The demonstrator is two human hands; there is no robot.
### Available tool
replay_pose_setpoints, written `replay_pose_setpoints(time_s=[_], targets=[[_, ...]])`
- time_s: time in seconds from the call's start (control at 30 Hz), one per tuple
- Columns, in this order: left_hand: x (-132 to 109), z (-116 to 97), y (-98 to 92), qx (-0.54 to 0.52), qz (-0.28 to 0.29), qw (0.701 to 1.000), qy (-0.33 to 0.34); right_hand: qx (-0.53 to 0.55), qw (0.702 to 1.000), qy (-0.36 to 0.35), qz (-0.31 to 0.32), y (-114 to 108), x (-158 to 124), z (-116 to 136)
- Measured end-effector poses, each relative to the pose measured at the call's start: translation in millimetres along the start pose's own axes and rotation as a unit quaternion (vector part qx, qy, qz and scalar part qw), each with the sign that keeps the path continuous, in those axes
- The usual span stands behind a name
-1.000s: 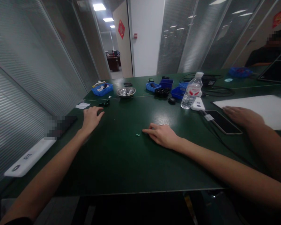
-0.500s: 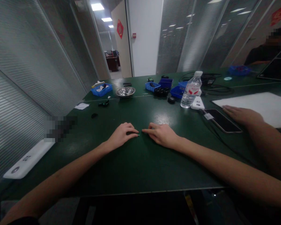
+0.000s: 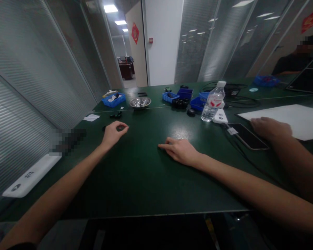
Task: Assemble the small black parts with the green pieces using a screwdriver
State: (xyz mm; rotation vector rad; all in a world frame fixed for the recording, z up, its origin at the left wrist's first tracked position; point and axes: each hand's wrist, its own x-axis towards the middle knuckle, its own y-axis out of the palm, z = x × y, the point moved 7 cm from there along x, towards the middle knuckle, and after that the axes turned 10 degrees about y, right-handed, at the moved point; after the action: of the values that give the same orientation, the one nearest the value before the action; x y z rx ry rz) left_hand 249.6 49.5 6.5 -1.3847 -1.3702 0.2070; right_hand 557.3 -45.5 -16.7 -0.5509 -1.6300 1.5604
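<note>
My left hand (image 3: 115,133) hovers over the left half of the green table (image 3: 135,180), thumb and index fingertips pinched together; whatever may be between them is too small to make out. Just behind it lie small dark parts (image 3: 116,115), and a black piece (image 3: 103,128) shows partly beside its knuckles. My right hand (image 3: 181,150) rests on the table near the middle, its index finger stretched out to the left and the other fingers curled. Nothing can be seen in my right hand.
At the back stand a blue basket (image 3: 114,100), a metal bowl (image 3: 140,102) and another blue basket (image 3: 170,97). A water bottle (image 3: 214,102), a phone (image 3: 247,136) and white paper (image 3: 299,119) are on the right, where another person's hand (image 3: 272,129) rests.
My left hand has moved from beside my right fingertips to the left and away from me. The small green item formerly at its fingertips no longer shows on the table. My right hand stays put.
</note>
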Motion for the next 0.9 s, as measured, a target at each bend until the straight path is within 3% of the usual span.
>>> replay_pose_setpoints(time_s=[0.1,0.17,0.27,0.43,0.63,0.9], targets=[[-4,71,-34.7,0.11,-0.054,0.988,-0.099,0.007,1.0,0.0,0.003,-3,1,1],[-13,111,-46.2,0.14,-0.059,0.973,-0.174,0.008,1.0,0.0,0.004,-4,2,2],[-22,144,-46.5,0.134,-0.057,0.965,-0.217,0.006,1.0,0.0,0.0,-6,3,3],[-25,156,-41.4,0.13,-0.085,0.961,-0.228,0.004,1.0,-0.002,-0.001,-5,4,4],[-28,167,-50.3,0.108,-0.096,0.957,-0.253,0.001,1.0,-0.005,-0.003,-4,4,4],[-26,157,-43.7,0.085,-0.068,0.968,-0.225,0.0,1.0,-0.001,-0.004,-1,4,4]])
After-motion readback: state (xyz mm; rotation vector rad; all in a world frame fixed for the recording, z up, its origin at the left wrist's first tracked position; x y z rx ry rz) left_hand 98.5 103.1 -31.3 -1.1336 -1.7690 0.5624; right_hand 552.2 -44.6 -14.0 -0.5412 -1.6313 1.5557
